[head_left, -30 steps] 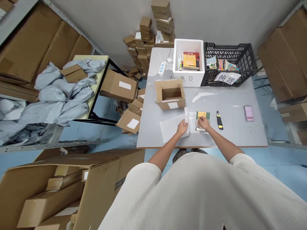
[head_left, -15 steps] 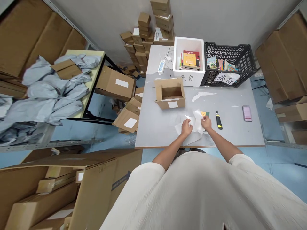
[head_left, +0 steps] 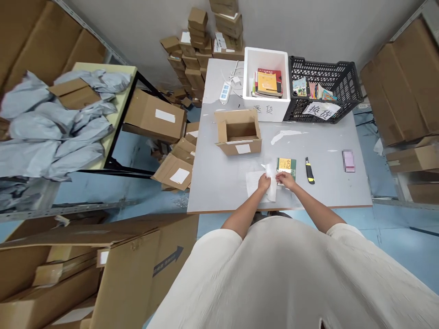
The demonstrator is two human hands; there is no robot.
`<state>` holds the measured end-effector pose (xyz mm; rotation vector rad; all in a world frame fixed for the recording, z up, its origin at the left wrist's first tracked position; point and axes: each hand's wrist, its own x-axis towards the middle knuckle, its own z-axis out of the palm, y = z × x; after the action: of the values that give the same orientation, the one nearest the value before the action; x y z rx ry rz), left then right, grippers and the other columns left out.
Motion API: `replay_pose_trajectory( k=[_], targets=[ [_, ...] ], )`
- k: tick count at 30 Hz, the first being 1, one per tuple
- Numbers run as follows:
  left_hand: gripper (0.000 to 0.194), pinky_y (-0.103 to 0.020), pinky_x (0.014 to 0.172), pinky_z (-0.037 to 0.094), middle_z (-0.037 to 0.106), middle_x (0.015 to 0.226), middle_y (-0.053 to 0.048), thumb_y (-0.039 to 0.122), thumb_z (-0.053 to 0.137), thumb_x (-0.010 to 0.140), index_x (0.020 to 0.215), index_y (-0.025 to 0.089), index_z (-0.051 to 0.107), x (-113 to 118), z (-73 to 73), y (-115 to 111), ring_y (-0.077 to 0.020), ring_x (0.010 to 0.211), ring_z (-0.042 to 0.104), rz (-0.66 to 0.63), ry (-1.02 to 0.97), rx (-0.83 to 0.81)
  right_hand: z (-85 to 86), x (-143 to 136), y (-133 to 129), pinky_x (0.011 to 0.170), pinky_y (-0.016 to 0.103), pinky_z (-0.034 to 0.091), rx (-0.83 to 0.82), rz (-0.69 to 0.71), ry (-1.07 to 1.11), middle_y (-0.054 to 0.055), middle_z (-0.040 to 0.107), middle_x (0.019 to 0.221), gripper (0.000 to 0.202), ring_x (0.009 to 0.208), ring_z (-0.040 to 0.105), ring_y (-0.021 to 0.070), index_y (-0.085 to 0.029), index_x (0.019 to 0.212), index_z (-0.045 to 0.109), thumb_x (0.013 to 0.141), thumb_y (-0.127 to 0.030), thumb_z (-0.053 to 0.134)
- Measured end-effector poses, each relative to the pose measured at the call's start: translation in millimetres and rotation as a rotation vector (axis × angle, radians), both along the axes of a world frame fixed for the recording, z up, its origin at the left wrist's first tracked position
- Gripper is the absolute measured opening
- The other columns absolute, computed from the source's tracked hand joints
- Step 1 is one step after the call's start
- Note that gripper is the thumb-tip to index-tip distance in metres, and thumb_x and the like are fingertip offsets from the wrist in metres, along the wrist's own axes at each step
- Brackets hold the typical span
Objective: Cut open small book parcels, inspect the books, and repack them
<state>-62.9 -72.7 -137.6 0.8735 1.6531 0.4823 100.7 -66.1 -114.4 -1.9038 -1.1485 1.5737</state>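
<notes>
My left hand (head_left: 264, 183) is closed around a bunched white plastic wrapper (head_left: 271, 188), which hangs toward the table's front edge. A white printed sheet (head_left: 252, 182) lies to the left, partly under that hand. My right hand (head_left: 286, 180) reaches over the lower part of a green and yellow book (head_left: 290, 166), its fingers bent together beside the wrapper; what they pinch is too small to make out. To the book's right lies a black and yellow utility knife (head_left: 310, 172). An open cardboard box (head_left: 239, 147) stands behind my left hand.
On the grey table (head_left: 322, 192), a white foam box (head_left: 270, 109) and black crate (head_left: 325, 103) hold books at the back. A power strip (head_left: 225, 92) and pink item (head_left: 349, 161) lie there too. Grey parcels (head_left: 44, 123) and large cartons (head_left: 178, 246) crowd the left.
The wrapper has come away from the book and is gathered into a narrow bunch. More of the book's cover shows. My right hand has moved left, and the view has shifted slightly.
</notes>
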Motion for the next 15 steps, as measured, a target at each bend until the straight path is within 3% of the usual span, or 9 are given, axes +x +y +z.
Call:
replay_pose_trajectory(
  k=[3, 6, 8, 12, 15],
  targets=[
    [0.024, -0.034, 0.094, 0.059, 0.082, 0.11, -0.007, 0.025, 0.063, 0.095, 0.118, 0.021, 0.071, -3, -2.2, 2, -0.0241, 0.106, 0.076, 0.028, -0.08, 0.004, -3.3, 2, 0, 0.084, 0.035, 0.062, -0.005, -0.089, -0.065, 0.003, 0.078, 0.086, 0.014, 0.085, 0.074, 0.0209, -0.021, 0.092, 0.072, 0.078, -0.024, 0.071],
    [0.031, -0.034, 0.089, 0.061, 0.082, 0.101, -0.005, 0.03, 0.069, 0.094, 0.124, 0.023, 0.07, -5, 0.6, 5, -0.0226, 0.098, 0.077, 0.022, -0.202, -0.013, -1.5, 1, 1, 0.084, 0.036, 0.062, -0.038, -0.024, 0.024, 0.004, 0.079, 0.091, 0.022, 0.09, 0.075, 0.023, -0.021, 0.097, 0.073, 0.077, -0.031, 0.078],
    [0.032, -0.034, 0.092, 0.06, 0.08, 0.101, -0.005, 0.029, 0.071, 0.093, 0.125, 0.023, 0.069, -8, 4.7, 7, -0.0227, 0.1, 0.076, -0.001, -0.106, 0.001, 1.4, 0, 3, 0.084, 0.036, 0.062, -0.026, 0.005, 0.003, 0.004, 0.079, 0.092, 0.021, 0.091, 0.074, 0.0236, -0.02, 0.094, 0.073, 0.077, -0.032, 0.077],
    [0.033, -0.034, 0.103, 0.054, 0.075, 0.122, -0.008, 0.024, 0.071, 0.094, 0.126, 0.024, 0.062, -12, 15.7, 8, -0.0227, 0.118, 0.071, 0.02, 0.224, 0.133, 9.3, -3, 11, 0.088, 0.035, 0.06, 0.095, -0.063, -0.259, 0.005, 0.08, 0.097, 0.018, 0.091, 0.073, 0.0235, -0.021, 0.094, 0.071, 0.078, -0.029, 0.066],
    [0.018, -0.033, 0.103, 0.054, 0.076, 0.12, -0.008, 0.03, 0.069, 0.099, 0.116, 0.024, 0.064, -5, 22.4, 9, -0.0221, 0.113, 0.073, -0.05, 0.065, 0.177, 16.5, -10, 16, 0.095, 0.037, 0.059, 0.209, -0.069, -0.353, 0.007, 0.08, 0.106, 0.026, 0.097, 0.072, 0.0247, -0.021, 0.101, 0.073, 0.081, -0.031, 0.062]
  ],
)
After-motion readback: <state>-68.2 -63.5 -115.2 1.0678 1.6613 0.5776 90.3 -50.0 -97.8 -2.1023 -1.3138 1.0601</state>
